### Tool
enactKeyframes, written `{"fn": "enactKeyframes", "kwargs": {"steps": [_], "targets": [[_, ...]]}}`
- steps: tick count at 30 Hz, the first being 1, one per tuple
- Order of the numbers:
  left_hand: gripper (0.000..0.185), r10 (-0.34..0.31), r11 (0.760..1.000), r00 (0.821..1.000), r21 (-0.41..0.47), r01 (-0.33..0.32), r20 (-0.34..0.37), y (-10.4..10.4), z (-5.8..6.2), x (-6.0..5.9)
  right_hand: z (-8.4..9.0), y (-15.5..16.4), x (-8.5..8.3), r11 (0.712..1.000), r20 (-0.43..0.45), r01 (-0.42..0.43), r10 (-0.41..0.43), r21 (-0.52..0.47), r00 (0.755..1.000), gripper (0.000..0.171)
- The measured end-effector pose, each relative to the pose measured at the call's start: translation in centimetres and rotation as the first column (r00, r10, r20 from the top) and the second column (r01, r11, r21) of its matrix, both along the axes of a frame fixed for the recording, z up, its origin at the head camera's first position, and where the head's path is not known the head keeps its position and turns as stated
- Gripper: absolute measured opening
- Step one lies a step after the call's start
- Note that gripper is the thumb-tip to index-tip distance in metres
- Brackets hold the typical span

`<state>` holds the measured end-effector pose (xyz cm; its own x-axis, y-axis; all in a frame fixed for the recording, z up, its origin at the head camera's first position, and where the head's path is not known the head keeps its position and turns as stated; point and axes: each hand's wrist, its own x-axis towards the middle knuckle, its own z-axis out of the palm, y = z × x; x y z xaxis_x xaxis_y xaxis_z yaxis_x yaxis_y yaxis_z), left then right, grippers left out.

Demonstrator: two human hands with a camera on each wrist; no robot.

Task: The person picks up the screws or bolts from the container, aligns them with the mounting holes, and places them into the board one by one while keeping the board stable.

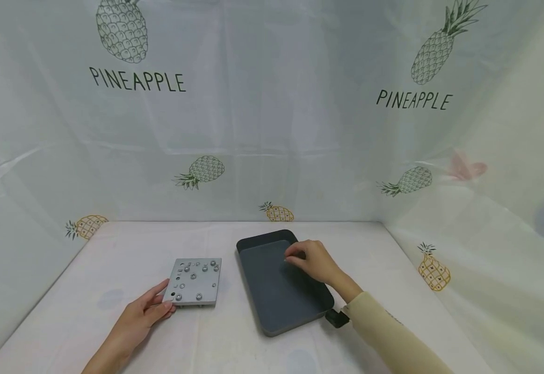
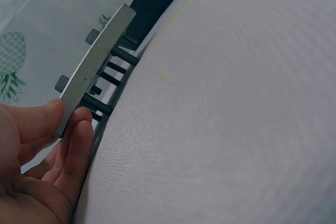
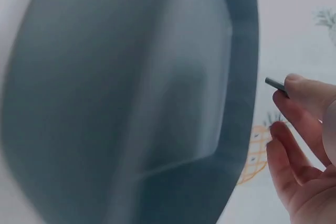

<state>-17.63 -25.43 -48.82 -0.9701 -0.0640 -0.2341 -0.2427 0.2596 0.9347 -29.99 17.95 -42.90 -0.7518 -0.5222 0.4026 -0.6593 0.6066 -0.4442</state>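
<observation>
My left hand [image 1: 133,322] holds a square metal plate [image 1: 194,289] by its near left corner, thumb on top and fingers beneath. Socket-head screws [image 1: 199,296] and holes dot the plate's upper face. From the left wrist, screw shanks [image 2: 126,56] show sticking out under the plate, their tips close over the table. Over the dark grey rectangular tray [image 1: 272,296], my right hand [image 1: 317,262] pinches a small dark metal pin [image 3: 275,84] between thumb and index finger. Most of that pin is hidden by the fingertips, so I cannot tell whether it is a screw.
The tray lies at a slant just right of the plate. A small black object [image 1: 337,318] sits by the tray's near right corner, close to my right sleeve [image 1: 384,332]. A pineapple-print curtain [image 1: 272,114] rises behind the white-covered table [image 1: 234,348].
</observation>
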Motion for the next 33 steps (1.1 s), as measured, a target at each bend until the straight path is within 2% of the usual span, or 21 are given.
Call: {"fn": "enactKeyframes", "kwargs": {"steps": [7,19,33], "targets": [[0.070,-0.003,1.000,1.000,0.014,0.003,-0.004,0.0,0.1,0.2,1.3,-2.0,0.5,0.996,0.122,-0.010,0.020,-0.085,0.992,0.006],[0.069,-0.004,0.999,1.000,0.034,0.005,-0.014,0.0,0.1,0.3,3.1,-7.6,0.5,0.985,0.190,-0.028,0.061,-0.169,0.980,0.004],[0.069,-0.007,1.000,1.000,0.015,0.007,-0.022,-0.1,0.2,0.2,2.9,-15.1,0.3,0.968,0.287,0.007,0.067,-0.251,0.955,0.007]]}}
